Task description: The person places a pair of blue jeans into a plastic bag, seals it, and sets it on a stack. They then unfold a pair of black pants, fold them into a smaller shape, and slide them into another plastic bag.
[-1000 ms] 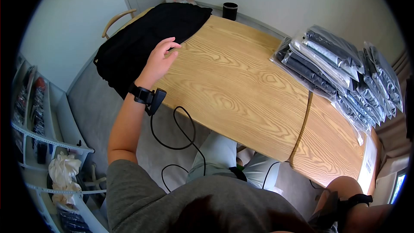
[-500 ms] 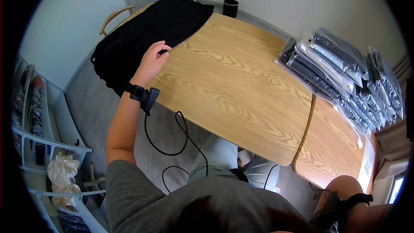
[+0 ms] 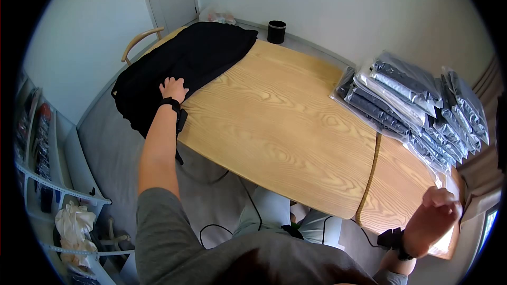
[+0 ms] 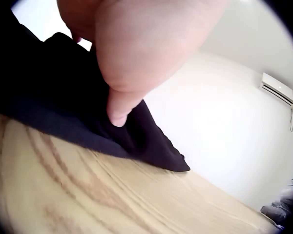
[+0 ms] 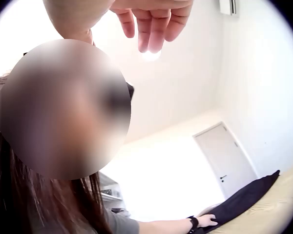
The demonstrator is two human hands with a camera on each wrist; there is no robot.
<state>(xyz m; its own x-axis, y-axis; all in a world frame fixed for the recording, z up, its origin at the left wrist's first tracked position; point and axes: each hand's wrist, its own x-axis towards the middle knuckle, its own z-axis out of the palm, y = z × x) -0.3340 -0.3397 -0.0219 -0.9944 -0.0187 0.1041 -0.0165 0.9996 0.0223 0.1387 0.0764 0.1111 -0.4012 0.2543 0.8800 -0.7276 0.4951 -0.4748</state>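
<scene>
A black cloth garment (image 3: pixel 185 55) lies spread over the far left of the wooden table (image 3: pixel 285 111), part of it hanging over the left edge. My left hand (image 3: pixel 174 89) rests on its near part, fingers spread over the fabric. In the left wrist view the thumb (image 4: pixel 118 114) touches the dark cloth (image 4: pixel 63 92), while the other fingers are mostly hidden behind the palm. Raised above the table's right end, my right hand (image 3: pixel 434 219) holds nothing. Its fingers (image 5: pixel 156 29) hang loosely in the right wrist view.
Dark and light garments in clear plastic bags (image 3: pixel 401 95) are piled at the table's right. A seam (image 3: pixel 372 174) crosses the tabletop. A chair (image 3: pixel 140 39) and a black bin (image 3: pixel 276 31) stand beyond it. Shelves (image 3: pixel 68 195) are at left; black cables (image 3: pixel 251 200) hang near my legs.
My left hand has come down from above the table edge onto the black garment. The right hand has risen into view at the lower right.
</scene>
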